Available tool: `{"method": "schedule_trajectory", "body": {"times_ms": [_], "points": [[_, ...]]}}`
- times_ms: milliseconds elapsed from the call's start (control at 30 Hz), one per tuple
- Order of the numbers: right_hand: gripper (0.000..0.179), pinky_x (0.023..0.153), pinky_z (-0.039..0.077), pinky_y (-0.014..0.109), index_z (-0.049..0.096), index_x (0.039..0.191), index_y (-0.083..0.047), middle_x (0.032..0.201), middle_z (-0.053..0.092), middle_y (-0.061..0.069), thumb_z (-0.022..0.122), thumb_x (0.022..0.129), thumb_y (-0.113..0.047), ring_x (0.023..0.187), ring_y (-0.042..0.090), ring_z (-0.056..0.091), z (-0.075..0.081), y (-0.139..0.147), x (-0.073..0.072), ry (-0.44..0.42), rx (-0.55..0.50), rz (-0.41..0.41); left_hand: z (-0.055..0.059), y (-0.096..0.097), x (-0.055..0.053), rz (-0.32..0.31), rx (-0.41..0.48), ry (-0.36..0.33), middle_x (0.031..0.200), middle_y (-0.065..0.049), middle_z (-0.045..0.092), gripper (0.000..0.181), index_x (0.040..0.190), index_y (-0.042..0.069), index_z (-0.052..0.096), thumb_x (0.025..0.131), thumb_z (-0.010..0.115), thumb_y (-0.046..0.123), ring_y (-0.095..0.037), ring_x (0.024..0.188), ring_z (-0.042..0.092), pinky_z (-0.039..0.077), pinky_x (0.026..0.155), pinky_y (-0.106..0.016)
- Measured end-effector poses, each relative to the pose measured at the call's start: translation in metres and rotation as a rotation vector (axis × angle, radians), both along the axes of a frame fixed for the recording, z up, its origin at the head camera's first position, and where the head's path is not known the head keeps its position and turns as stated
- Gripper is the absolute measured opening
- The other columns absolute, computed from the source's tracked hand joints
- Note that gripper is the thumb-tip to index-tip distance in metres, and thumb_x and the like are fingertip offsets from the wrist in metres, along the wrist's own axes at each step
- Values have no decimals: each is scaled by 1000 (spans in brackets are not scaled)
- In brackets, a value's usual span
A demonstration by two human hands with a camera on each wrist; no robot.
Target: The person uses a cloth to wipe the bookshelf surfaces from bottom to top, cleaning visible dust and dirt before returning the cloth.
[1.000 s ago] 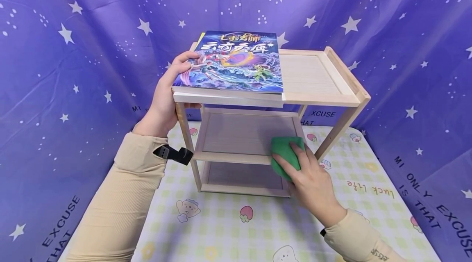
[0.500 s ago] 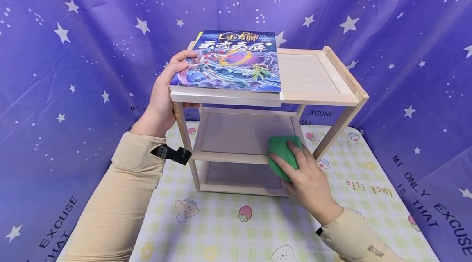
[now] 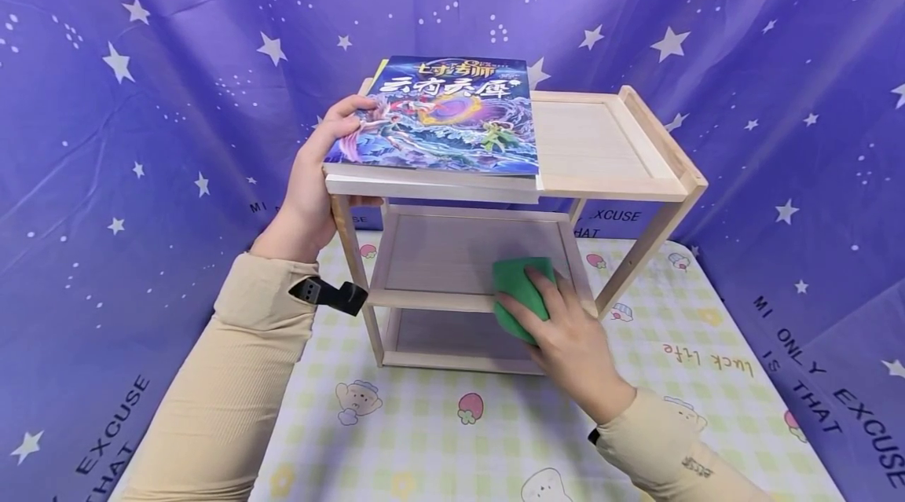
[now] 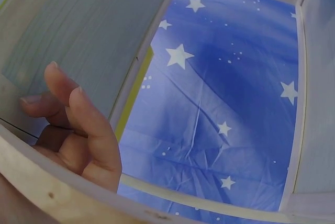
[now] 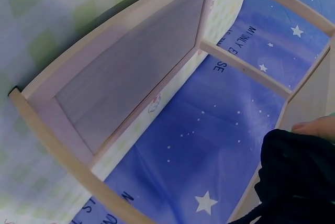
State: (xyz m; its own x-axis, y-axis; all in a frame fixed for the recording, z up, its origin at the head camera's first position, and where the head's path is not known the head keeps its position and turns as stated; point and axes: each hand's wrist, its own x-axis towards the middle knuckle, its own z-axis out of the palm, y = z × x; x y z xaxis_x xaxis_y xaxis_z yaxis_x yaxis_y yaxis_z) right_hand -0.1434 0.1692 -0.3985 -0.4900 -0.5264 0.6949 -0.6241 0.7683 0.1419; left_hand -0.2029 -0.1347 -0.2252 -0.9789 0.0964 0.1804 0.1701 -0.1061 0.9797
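Green cloth [image 3: 512, 282] and right-hand grip [image 3: 576, 345] had slid left along the front of the wooden rack's [image 3: 438, 251] middle tier since half a second earlier; left-hand grip [image 3: 307, 184] and blue-covered book [image 3: 445, 125] had kept their places.

Right-hand grip: fingers slightly apart over the cloth, pinching it at the front rail [image 3: 431, 299] of the rack's middle tier, right of the rack's centre. Thumb hidden in the head view; the right wrist view showed one digit next to a dark mass [image 5: 298, 177], too murky to identify.

Left-hand grip: clasped round the left end of the rack's top tier. Some digits lay above, on the book; others were curled beneath the board, clear in the left wrist view.

Book lay flat on the rack's top tier, left side, illustrated cover up, pale edges to the front. A yellow strip [image 4: 133, 93] stuck out at the rack's back left. A raised end rail [image 3: 665, 137] bounded the top tier at the rack's right.

Farther out: black band [image 3: 328, 295] at the left sleeve cuff, just left of the rack; tabletop [image 3: 403, 447] in a checked print under the rack; purple star-printed curtain [image 3: 127, 141] behind and on both sides of the rack.
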Motion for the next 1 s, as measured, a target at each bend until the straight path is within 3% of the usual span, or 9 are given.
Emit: {"method": "schedule_trajectory", "body": {"times_ms": [333,733,1000], "points": [[74,68,58,54,63,128,-26,131,54,25,93,61,-15,111,51,56,3,-14,-1,-38,31,-9,0,-1,0,0,-1,5,154,-6,31,35,129,37,52,97,38,41,-28,103,57,48,62,-32],[71,68,60,49,63,127,-30,132,55,21,93,63,-21,112,48,58,8,-36,-3,-37,61,-3,0,0,0,4,0,5,155,-4,29,35,130,37,52,97,38,41,-31,112,53,47,73,-41],[72,66,60,49,64,127,-31,132,56,20,93,62,-20,110,48,60,10,-48,-5,-44,69,10,-1,1,-1,3,-5,10,155,-4,29,35,129,37,52,97,38,40,-31,108,54,47,68,-38]]}}
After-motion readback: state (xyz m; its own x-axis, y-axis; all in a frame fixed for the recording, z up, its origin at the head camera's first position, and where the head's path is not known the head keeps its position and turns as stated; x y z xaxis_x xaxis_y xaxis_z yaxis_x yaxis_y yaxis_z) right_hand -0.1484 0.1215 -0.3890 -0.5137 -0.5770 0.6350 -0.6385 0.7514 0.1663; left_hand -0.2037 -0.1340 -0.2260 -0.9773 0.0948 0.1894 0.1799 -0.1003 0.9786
